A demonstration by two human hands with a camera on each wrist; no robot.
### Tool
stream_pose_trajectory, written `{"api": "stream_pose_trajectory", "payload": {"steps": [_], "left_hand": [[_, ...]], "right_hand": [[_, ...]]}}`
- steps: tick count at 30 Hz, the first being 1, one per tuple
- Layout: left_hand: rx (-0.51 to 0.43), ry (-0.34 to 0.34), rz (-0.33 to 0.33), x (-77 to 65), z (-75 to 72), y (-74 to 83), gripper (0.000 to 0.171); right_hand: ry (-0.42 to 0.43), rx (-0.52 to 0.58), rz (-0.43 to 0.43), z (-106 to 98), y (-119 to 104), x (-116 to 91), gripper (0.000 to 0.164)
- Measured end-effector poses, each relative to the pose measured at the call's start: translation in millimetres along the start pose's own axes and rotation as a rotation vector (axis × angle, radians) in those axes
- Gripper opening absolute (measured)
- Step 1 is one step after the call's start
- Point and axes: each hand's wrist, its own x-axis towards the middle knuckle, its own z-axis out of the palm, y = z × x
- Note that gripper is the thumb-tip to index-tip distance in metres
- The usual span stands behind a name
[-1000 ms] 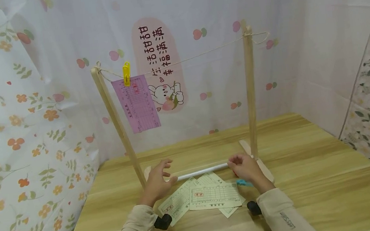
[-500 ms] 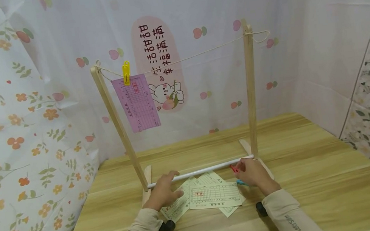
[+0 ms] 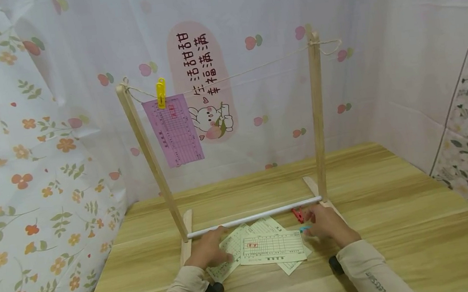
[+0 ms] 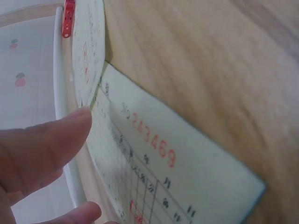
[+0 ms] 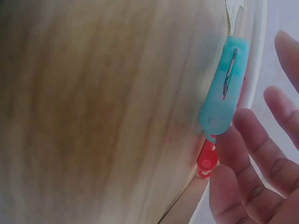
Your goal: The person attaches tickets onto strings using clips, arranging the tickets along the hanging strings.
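Observation:
Three pale green receipt slips (image 3: 271, 247) lie overlapping on the table. My left hand (image 3: 208, 250) hovers at the left slip with its fingers loose and nothing held; its thumb (image 4: 56, 140) shows above the paper in the left wrist view. My right hand (image 3: 327, 224) is beside a teal clothespin (image 5: 223, 88), with fingers spread; whether a fingertip touches the clip I cannot tell. A red clothespin (image 3: 297, 215) lies just beyond, near the white rod. A yellow clothespin (image 3: 160, 93) holds a purple slip (image 3: 175, 133) on the string (image 3: 251, 69).
Two wooden posts, left (image 3: 151, 165) and right (image 3: 319, 122), carry the string. A white rod (image 3: 255, 217) joins them low down, behind the slips. Wooden feet (image 3: 186, 252) stick out toward me. Patterned curtains (image 3: 42, 139) enclose the table (image 3: 399, 223).
My right hand has let go of the red clothespin beside the rod and come nearer to the teal one. My left hand has left the rod's left end and drawn back over the slips.

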Motion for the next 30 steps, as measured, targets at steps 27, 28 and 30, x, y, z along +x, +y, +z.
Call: {"api": "stream_pose_trajectory", "payload": {"steps": [27,28,30], "left_hand": [[0.01,-0.035,0.007,-5.1,1.7,-2.3,0.065],[0.012,-0.035,0.008,-5.1,1.5,-2.1,0.062],[0.009,-0.037,0.007,-5.2,0.7,-1.6,0.054]], "right_hand": [[-0.124,-0.007,-0.037,-2.4,3.2,1.9,0.023],[-0.135,0.004,-0.032,-3.1,3.0,1.5,0.021],[-0.154,0.012,-0.045,-4.4,3.4,1.1,0.015]]}}
